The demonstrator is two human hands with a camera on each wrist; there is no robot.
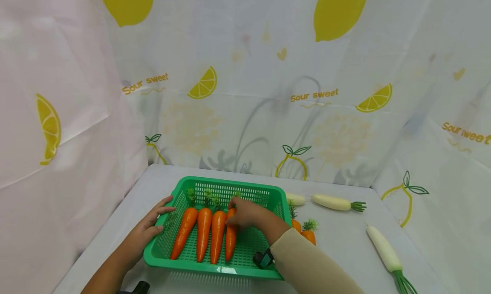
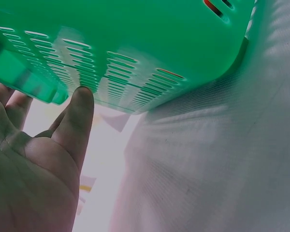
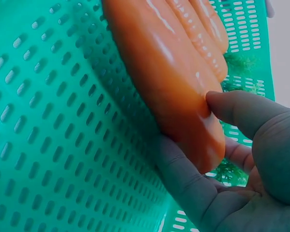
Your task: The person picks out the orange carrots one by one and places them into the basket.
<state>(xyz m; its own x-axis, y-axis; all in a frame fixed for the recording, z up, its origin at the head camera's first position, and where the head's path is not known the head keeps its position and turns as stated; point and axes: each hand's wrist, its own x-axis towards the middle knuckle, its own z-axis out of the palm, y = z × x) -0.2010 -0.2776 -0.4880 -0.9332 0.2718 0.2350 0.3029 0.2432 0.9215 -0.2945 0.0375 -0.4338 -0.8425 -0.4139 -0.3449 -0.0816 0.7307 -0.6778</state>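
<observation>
A green plastic basket [image 1: 215,269] holds several orange carrots with leafy green tops, laid side by side. My right hand [image 1: 245,213] reaches inside and grips the rightmost carrot [image 1: 231,243] near its thick top end. In the right wrist view, the thumb and fingers [image 3: 183,176] pinch that carrot [image 3: 159,72] from both sides, close over the basket's slotted floor. At the left side, my left hand [image 1: 142,234] holds the basket's rim, its fingers over the top. The left wrist view shows the thumb [image 2: 79,116] up against the slotted outer wall [image 2: 121,29].
Right of the basket lie more carrots [image 1: 308,236], partly hidden by my right sleeve [image 1: 307,260]. White radishes [image 1: 331,202] lie behind them, and another radish [image 1: 383,247] is farther right on the white table [image 1: 345,234]. Lemon-printed cloth [image 1: 245,128] walls the table in.
</observation>
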